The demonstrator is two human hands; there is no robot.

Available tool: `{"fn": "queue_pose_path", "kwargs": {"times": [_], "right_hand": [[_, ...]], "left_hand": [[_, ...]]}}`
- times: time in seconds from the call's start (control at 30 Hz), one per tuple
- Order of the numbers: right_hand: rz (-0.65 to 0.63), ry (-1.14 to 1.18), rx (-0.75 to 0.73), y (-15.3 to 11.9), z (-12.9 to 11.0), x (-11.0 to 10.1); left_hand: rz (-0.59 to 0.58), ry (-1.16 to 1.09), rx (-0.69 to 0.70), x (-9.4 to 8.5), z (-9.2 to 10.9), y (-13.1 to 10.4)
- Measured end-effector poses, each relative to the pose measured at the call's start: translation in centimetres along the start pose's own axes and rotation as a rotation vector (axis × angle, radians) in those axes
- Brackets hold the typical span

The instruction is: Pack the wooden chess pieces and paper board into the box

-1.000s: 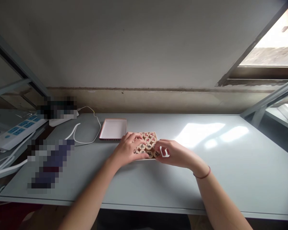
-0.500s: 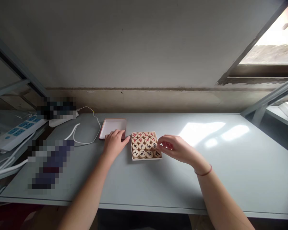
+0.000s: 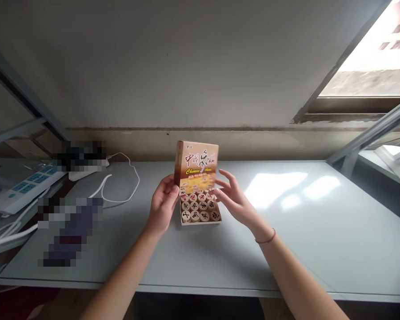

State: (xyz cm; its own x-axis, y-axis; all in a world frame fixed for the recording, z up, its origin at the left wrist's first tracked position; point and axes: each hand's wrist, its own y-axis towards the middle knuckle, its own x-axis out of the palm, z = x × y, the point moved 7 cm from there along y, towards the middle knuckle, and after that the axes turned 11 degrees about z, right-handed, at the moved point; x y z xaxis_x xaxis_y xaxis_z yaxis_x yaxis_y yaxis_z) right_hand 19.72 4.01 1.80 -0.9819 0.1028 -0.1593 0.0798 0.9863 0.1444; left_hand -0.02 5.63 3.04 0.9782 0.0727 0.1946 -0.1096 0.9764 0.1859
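A printed box lid (image 3: 199, 164) reading "Chinese" stands tilted up over the back part of a shallow box. My left hand (image 3: 164, 200) grips the lid by its left edge, thumb at the lower left corner. Beside the lid's right edge is my right hand (image 3: 235, 200), its fingers spread; whether a fingertip touches the lid is unclear. The shallow box (image 3: 202, 223) lies on the desk, with rows of round wooden pieces (image 3: 204, 216) marked in black and red. The lid hides its back row.
On the grey desk (image 3: 173, 266), a white cable (image 3: 136, 186) loops at the left. A white power strip (image 3: 26, 186) and a blurred dark item (image 3: 73, 235) are further left. A wall (image 3: 253, 142) rises behind the desk.
The lid has come off the desk at the left and now stands over the box, its printed face showing, in my left hand. My right hand's fingers have spread beside it.
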Motion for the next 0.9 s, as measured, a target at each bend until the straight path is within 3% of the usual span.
{"fn": "queue_pose_path", "kwargs": {"times": [0.13, 0.27, 0.37, 0.47, 0.7, 0.9], "right_hand": [[0.039, 0.185, 0.094, -0.3, -0.1, 0.6], [0.057, 0.069, 0.226, -0.5, 1.2, 0.9], [0.054, -0.1, 0.279, -0.6, 1.8, 0.7], [0.016, -0.24, 0.257, -0.6, 1.4, 0.2], [-0.39, -0.449, 0.312, -2.0, 1.3, 0.0], [-0.531, -0.482, 0.334, -2.9, 2.1, 0.8]], "left_hand": [[0.064, -0.116, -0.321, -0.1, -2.5, -1.4], [0.093, 0.126, -0.48, -1.4, -4.3, -1.6], [0.074, 0.396, -0.399, -2.2, -4.2, -1.1], [0.023, 0.52, -0.309, -2.3, -4.0, -0.9], [-0.1, 0.845, -0.193, -2.6, -3.7, -2.0], [-0.198, 1.172, -0.087, -2.2, -3.7, -3.2]]}}
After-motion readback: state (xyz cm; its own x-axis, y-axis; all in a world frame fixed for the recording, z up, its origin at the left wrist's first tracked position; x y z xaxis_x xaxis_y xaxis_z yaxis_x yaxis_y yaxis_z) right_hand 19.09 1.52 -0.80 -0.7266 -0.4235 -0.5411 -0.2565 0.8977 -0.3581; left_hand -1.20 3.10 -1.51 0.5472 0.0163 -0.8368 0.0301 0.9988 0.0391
